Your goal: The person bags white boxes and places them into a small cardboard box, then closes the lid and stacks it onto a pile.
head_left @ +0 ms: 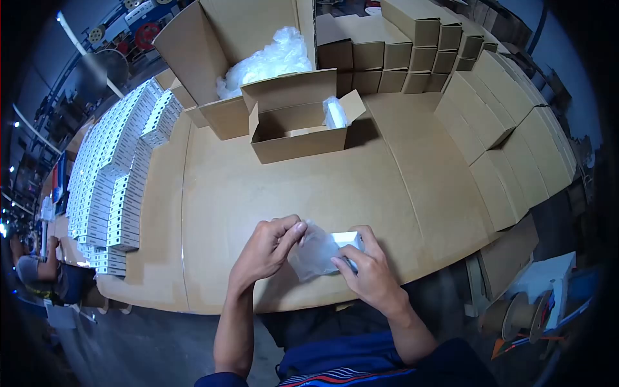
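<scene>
Near the table's front edge, my left hand (274,242) pinches the edge of a clear plastic bag (313,258). My right hand (366,263) is closed around a small white box (347,238), whose left end is covered by the bag. How far the box sits inside the bag is partly hidden by my fingers. Beyond my hands stands an open cardboard carton (300,145) with its flaps up. Inside it, at the right end, a white wrapped box (334,113) leans upright.
Stacks of small white boxes (109,168) line the table's left side. A large open carton (225,119) holding clear plastic bags (274,61) stands at the back. Brown cartons (380,58) are stacked behind and to the right (509,129). Another person (48,264) sits at far left.
</scene>
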